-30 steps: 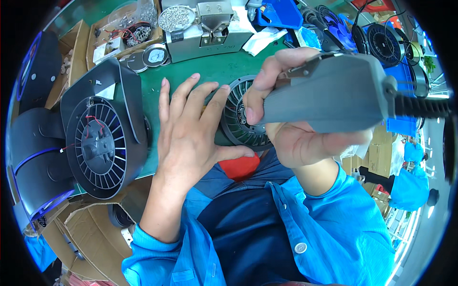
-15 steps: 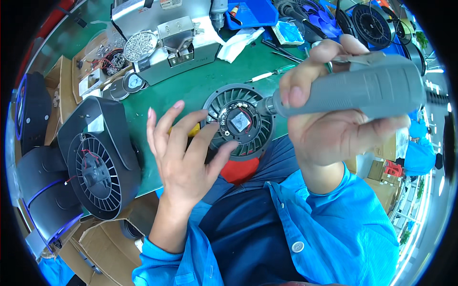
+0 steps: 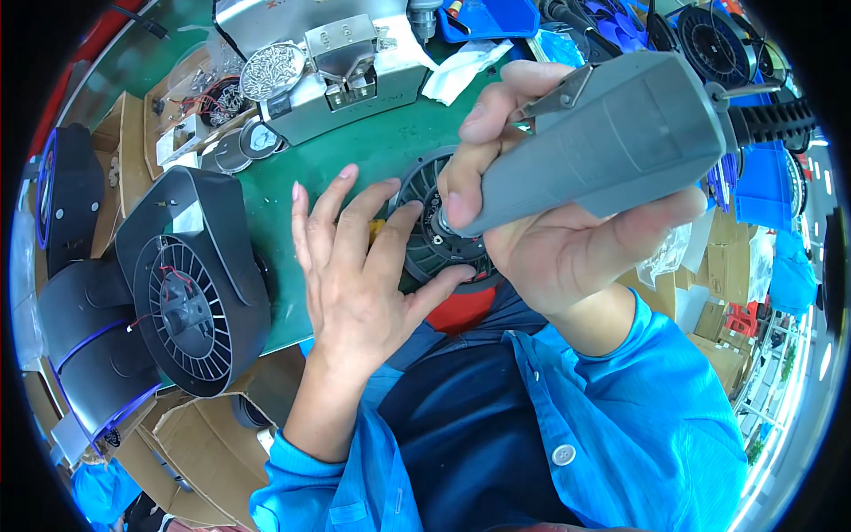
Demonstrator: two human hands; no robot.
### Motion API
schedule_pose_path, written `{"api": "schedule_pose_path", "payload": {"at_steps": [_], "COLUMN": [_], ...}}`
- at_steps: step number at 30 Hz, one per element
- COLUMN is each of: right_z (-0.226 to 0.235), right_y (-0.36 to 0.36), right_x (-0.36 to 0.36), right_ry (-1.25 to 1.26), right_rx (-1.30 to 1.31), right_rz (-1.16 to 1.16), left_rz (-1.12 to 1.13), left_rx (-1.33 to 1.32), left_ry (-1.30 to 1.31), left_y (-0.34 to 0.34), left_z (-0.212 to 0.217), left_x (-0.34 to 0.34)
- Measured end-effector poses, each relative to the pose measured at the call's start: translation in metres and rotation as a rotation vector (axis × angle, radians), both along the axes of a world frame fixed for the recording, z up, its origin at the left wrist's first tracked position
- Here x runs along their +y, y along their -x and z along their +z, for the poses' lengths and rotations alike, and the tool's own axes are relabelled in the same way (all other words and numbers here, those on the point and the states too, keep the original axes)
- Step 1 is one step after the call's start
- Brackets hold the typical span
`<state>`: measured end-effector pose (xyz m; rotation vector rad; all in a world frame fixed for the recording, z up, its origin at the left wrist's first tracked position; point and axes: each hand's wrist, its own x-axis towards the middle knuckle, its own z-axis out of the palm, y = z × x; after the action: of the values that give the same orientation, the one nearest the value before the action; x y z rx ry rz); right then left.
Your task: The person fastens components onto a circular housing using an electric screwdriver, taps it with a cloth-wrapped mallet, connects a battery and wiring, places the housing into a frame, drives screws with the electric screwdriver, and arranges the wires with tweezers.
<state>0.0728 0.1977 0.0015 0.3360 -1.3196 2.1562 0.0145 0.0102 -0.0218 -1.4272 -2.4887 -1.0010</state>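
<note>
My right hand (image 3: 572,257) wraps round a thick grey electric screwdriver (image 3: 612,133) with a ribbed black cable at its back end. The tool slants down to the left, its nose over the middle of a round black slatted fan part (image 3: 433,273) with a circuit board ring. My hand and the tool hide much of that part, including the bit's tip. My left hand (image 3: 359,275) has its fingers spread at the part's left edge, the thumb along its near rim. A small yellow thing (image 3: 376,229) shows between the left fingers. Something red (image 3: 465,312) lies below the part.
A silver screw-feeding machine (image 3: 381,102) stands at the back beside a dish of screws (image 3: 272,71). Dark fan housings (image 3: 191,293) stand at left near cardboard boxes (image 3: 213,443). A white cloth (image 3: 465,71) and a blue tray (image 3: 501,22) lie at the back.
My right hand has brought the screwdriver left and tilted its nose down, from the fan part's right edge to over its middle. The left hand stays spread at the part's edge.
</note>
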Motion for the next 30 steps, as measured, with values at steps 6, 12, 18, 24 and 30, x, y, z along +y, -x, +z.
{"api": "schedule_pose_path", "payload": {"at_steps": [6, 12, 18, 24, 30], "right_z": [0.003, 0.023, 0.06, 0.161, 0.27], "right_y": [-0.001, -0.004, -0.004, 0.029, 0.083], "right_x": [0.001, -0.007, 0.023, 0.135, 0.211], "right_ry": [-0.086, 0.128, -0.035, -0.293, -0.386], "right_rx": [-0.087, 0.011, 0.156, 0.118, 0.214], "right_rz": [-0.024, -0.083, -0.251, -0.734, -1.198], "left_rz": [-0.001, -0.008, 0.009, 0.012, 0.062], "left_rx": [-0.029, 0.064, 0.005, 0.001, -0.031], "left_ry": [-0.015, -0.11, -0.209, -0.282, -0.368], "left_y": [0.002, 0.006, -0.002, -0.002, 0.0], "left_z": [0.001, -0.002, -0.004, -0.01, -0.016], "left_x": [0.001, 0.001, -0.002, -0.006, -0.007]}}
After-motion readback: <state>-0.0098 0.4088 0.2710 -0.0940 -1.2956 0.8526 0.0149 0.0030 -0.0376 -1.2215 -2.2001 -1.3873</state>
